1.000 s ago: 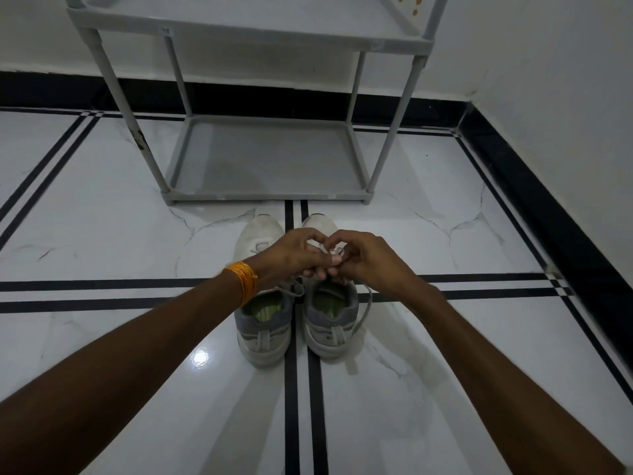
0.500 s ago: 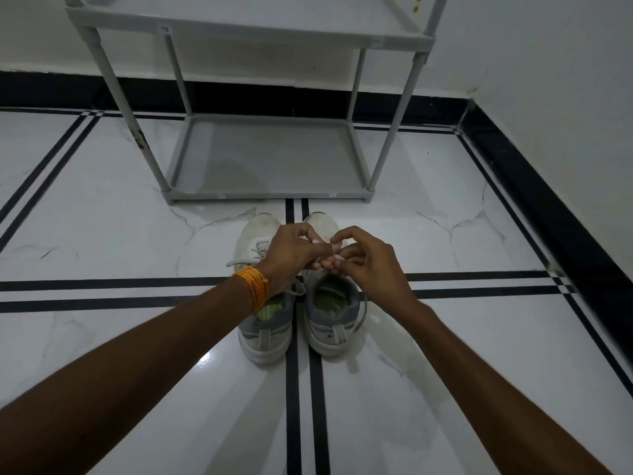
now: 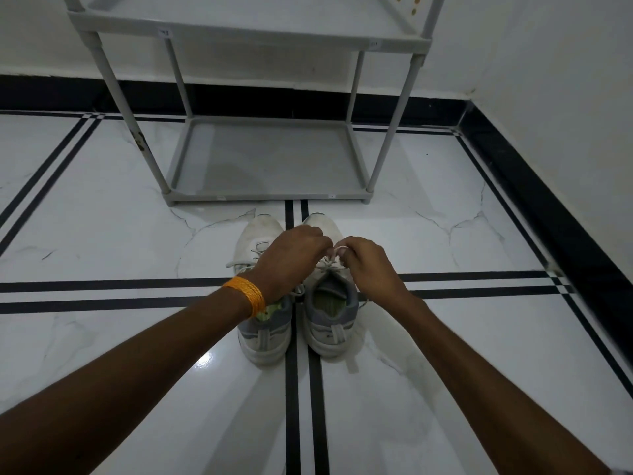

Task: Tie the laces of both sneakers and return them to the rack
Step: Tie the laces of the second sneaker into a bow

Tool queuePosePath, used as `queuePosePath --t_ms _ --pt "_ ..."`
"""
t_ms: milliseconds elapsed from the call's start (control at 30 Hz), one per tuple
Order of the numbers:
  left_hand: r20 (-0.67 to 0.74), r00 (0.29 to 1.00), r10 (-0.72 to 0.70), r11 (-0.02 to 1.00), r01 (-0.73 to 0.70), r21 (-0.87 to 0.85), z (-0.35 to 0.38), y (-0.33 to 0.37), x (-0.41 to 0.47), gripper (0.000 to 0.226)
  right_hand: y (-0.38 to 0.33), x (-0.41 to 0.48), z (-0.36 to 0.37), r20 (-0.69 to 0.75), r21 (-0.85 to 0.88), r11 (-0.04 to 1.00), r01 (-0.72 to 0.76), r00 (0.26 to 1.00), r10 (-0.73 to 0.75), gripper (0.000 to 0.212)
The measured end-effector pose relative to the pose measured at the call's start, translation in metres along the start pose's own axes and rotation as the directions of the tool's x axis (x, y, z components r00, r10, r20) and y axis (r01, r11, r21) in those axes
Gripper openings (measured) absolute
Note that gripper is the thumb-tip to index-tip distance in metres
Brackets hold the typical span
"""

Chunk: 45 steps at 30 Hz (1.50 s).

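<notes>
Two white and grey sneakers stand side by side on the floor, toes toward the rack: the left sneaker (image 3: 263,337) and the right sneaker (image 3: 330,323). Over the right sneaker's tongue, my left hand (image 3: 291,258) and my right hand (image 3: 370,265) both pinch its white laces (image 3: 334,260), a small loop showing between the fingertips. My left wrist wears an orange band and covers much of the left sneaker, whose laces (image 3: 255,253) lie loose. The grey shoe rack (image 3: 267,197) stands just beyond, its bottom shelf bare.
White marble floor (image 3: 102,228) with black inlay stripes crossing under the shoes. A white wall with black skirting (image 3: 548,207) runs along the right and behind the rack. The rack's upper shelf (image 3: 246,29) spans the top of the view.
Both hands have shifted a little farther from me over the right sneaker's laces and drawn slightly apart, exposing a lace loop between the fingertips. The sneakers have stayed put.
</notes>
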<state>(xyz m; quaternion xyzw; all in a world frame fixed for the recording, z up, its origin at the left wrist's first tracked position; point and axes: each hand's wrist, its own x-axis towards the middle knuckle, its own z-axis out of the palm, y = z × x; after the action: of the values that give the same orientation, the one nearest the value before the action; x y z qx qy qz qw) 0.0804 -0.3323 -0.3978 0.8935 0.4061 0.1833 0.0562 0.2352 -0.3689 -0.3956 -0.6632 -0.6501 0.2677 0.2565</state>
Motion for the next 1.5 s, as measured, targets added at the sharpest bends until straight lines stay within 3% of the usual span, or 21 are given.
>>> queuePosePath --t_ms 67,133,200,300,400,433,467,567,633,767,900,967,1033,1100,1200,1267,1300,1367,1400,1433,1500 --pt "0.012 0.998 -0.060 0.996 0.061 -0.061 -0.001 -0.001 0.003 0.020 0.001 -0.001 -0.001 0.015 0.071 0.997 -0.022 1.000 0.021 0.024" --pt "0.127 0.968 -0.218 0.937 0.243 -0.250 -0.004 -0.001 0.007 0.026 0.004 0.001 -0.002 -0.009 0.107 0.994 -0.034 0.999 0.035 0.020" --pt "0.322 0.891 -0.321 0.790 0.439 -0.428 -0.008 -0.001 0.011 0.028 0.008 0.003 -0.003 -0.053 0.090 0.996 -0.029 0.998 0.034 0.016" --pt "0.515 0.784 -0.346 0.554 0.614 -0.563 -0.009 -0.001 0.014 0.027 0.008 -0.002 -0.006 -0.229 -0.028 1.000 0.005 0.973 -0.011 0.033" --pt "0.531 0.769 -0.355 0.481 0.638 -0.602 -0.010 -0.002 0.014 0.027 -0.005 -0.015 -0.013 -0.444 -0.129 0.980 0.154 0.874 -0.196 0.014" --pt "0.528 0.771 -0.357 0.470 0.636 -0.611 -0.011 -0.003 0.014 0.027 -0.009 -0.017 -0.013 -0.426 -0.144 0.976 0.166 0.880 -0.212 0.010" --pt "0.524 0.771 -0.362 0.460 0.637 -0.619 -0.011 -0.004 0.014 0.027 -0.013 -0.016 -0.012 -0.373 -0.150 0.981 0.122 0.912 -0.170 0.022" --pt "0.507 0.780 -0.367 0.443 0.625 -0.642 -0.012 -0.006 0.015 0.027 -0.013 -0.008 -0.009 -0.146 -0.020 0.996 -0.086 0.986 0.082 0.048" --pt "0.502 0.788 -0.357 0.450 0.616 -0.647 -0.014 -0.006 0.015 0.029 -0.008 -0.002 -0.013 -0.062 0.143 0.985 -0.097 0.992 0.107 0.038" --pt "0.466 0.803 -0.372 0.438 0.594 -0.675 -0.019 -0.005 0.013 0.023 -0.004 0.002 -0.024 -0.018 0.192 0.981 -0.038 0.999 0.042 0.023" --pt "0.356 0.808 -0.470 0.382 0.550 -0.743 -0.021 -0.014 0.013 0.012 -0.001 0.002 -0.030 -0.115 0.021 1.000 -0.021 0.993 0.024 0.026" --pt "0.265 0.787 -0.558 0.449 0.555 -0.700 -0.020 -0.028 0.006 0.013 0.009 -0.001 -0.035 -0.151 -0.005 0.995 -0.097 0.984 0.095 0.029" --pt "0.139 0.824 -0.549 0.700 0.544 -0.464 -0.018 -0.045 -0.004 0.012 0.024 -0.008 -0.039 -0.147 -0.032 0.975 -0.219 0.966 0.213 0.029" --pt "0.117 0.881 -0.459 0.864 0.473 -0.173 -0.016 -0.051 -0.016 0.012 0.039 -0.018 -0.034 -0.115 -0.090 0.949 -0.304 0.949 0.293 0.028" --pt "0.182 0.931 -0.317 0.948 0.316 0.034 -0.011 -0.043 -0.021 0.013 0.048 -0.031 -0.020 -0.091 -0.147 0.933 -0.328 0.944 0.317 0.031" --pt "0.211 0.940 -0.270 0.963 0.257 0.086 -0.012 -0.042 -0.017 0.016 0.045 -0.029 -0.021 -0.104 0.094 0.931 -0.354 0.926 0.363 0.032" --pt "0.209 0.935 -0.286 0.958 0.276 0.072 -0.014 -0.044 -0.016 0.020 0.041 -0.025 -0.024 -0.059 0.336 0.866 -0.370 0.910 0.411 0.031" --pt "0.174 0.911 -0.375 0.912 0.396 -0.108 -0.017 -0.051 -0.013 0.028 0.030 -0.017 -0.028 0.107 0.759 0.549 -0.351 0.898 0.427 0.024" --pt "0.150 0.888 -0.434 0.848 0.459 -0.266 -0.018 -0.052 -0.012 0.033 0.024 -0.014 -0.028 0.158 0.857 0.398 -0.328 0.901 0.404 0.022" --pt "0.160 0.852 -0.499 0.739 0.515 -0.434 -0.018 -0.049 -0.011 0.036 0.020 -0.010 -0.025 0.200 0.916 0.255 -0.311 0.901 0.384 0.022" --pt "0.324 0.771 -0.548 0.399 0.582 -0.709 -0.017 -0.035 -0.005 0.040 0.015 -0.005 -0.018 0.266 0.959 -0.005 -0.284 0.890 0.370 0.029"
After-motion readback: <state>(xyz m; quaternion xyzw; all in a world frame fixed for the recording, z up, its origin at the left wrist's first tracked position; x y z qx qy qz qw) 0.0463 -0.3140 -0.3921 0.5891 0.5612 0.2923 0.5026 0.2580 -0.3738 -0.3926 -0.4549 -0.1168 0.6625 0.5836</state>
